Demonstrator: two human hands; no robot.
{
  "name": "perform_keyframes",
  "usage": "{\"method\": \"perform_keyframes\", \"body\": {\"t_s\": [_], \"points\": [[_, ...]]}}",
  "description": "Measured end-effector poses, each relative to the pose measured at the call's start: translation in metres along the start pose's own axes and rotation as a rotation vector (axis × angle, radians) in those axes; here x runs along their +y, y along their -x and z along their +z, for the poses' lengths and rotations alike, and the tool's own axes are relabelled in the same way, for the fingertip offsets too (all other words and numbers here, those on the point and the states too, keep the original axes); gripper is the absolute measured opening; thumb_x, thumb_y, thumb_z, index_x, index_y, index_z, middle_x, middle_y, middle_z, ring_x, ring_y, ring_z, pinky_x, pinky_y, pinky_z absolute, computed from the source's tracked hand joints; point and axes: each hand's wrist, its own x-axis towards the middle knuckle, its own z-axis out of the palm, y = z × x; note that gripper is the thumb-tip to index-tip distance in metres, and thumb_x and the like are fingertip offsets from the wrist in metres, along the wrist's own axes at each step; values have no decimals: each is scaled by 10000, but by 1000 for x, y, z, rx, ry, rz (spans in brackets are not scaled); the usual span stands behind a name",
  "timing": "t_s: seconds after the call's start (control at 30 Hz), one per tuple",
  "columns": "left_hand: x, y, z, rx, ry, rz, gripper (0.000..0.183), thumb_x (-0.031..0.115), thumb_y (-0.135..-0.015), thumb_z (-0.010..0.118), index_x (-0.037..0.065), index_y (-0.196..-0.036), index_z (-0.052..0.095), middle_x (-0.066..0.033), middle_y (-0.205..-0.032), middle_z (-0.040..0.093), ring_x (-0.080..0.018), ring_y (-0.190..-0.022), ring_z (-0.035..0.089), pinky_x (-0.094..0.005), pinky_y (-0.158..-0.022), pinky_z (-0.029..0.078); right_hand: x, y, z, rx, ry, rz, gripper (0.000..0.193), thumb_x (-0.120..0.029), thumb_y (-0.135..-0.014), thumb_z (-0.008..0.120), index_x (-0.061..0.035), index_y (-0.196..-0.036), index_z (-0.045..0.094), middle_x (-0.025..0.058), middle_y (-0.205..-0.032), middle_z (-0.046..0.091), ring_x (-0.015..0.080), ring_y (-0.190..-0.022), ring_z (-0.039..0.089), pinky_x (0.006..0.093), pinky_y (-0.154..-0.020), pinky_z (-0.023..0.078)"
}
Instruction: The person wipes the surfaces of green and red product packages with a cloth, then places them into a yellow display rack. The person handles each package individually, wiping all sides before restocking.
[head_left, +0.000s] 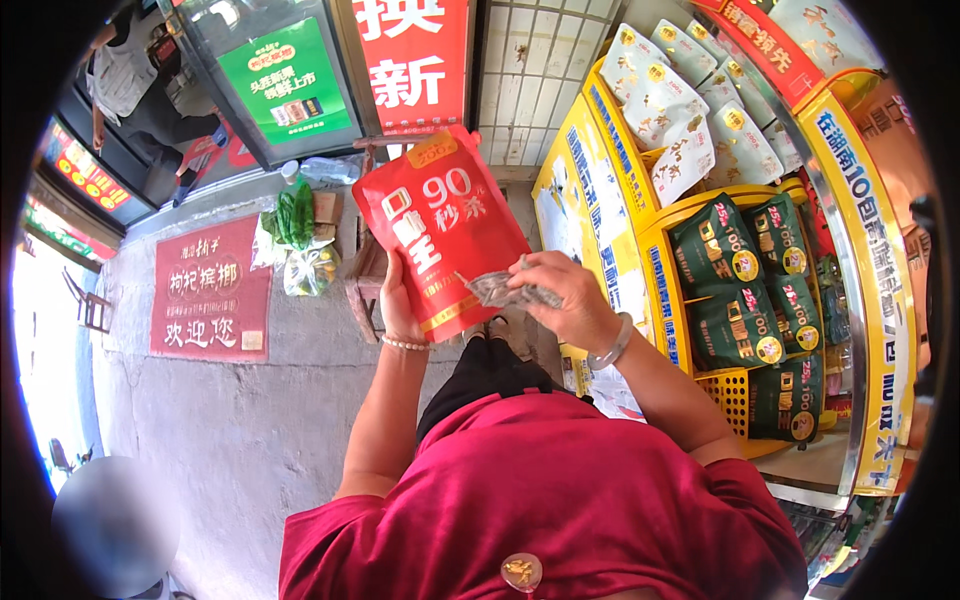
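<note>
My left hand [400, 308] grips a large red snack pouch [430, 215] by its lower left edge. The pouch is held tilted in front of me, its printed face up. In my right hand [570, 292] is a crumpled grey cloth [505, 289], with the fingers closed round it. This cloth lies against the lower right part of the pouch's face. A beaded bracelet is on my left wrist and a broad silvery bangle [612, 342] on the right one.
To the right stands a yellow display shelf [655, 260] with dark green pouches [730, 325] and white pouches [665, 90]. A small wooden stool [365, 290] and plastic bags [310, 265] are on the left. Beyond lies a red doormat [210, 290]. Another person [140, 90] is at far left.
</note>
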Motion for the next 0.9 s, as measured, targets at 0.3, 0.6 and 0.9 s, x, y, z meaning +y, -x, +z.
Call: {"method": "perform_keyframes", "body": {"t_s": [0.3, 0.6, 0.9], "points": [[1, -9, 23, 143, -52, 3, 519, 438, -1012, 405, 42, -1345, 442, -191, -1319, 551, -337, -1150, 582, -491, -984, 472, -31, -33, 36, 77, 276, -347, 314, -71, -710, 739, -80, -1010, 651, 98, -1089, 610, 291, -1089, 571, 427, -950, 443], [7, 2, 26, 86, -66, 85, 545, 480, -1011, 373, 59, -1350, 439, -146, -1324, 554, -327, -1192, 555, -511, -1024, 428, -12, -38, 44, 112, 262, -390, 450, 57, -586, 757, -48, -1007, 637, 118, -1143, 612, 327, -1126, 559, 466, -980, 457], [23, 5, 17, 94, -26, 111, 509, 461, -998, 437, 55, -1303, 474, -142, -1253, 605, -292, -1102, 618, -479, -955, 497, 33, -38, 35, 313, 146, -148, 367, 92, -699, 679, -53, -1034, 637, 131, -1083, 636, 325, -1050, 606, 392, -895, 500]]}}
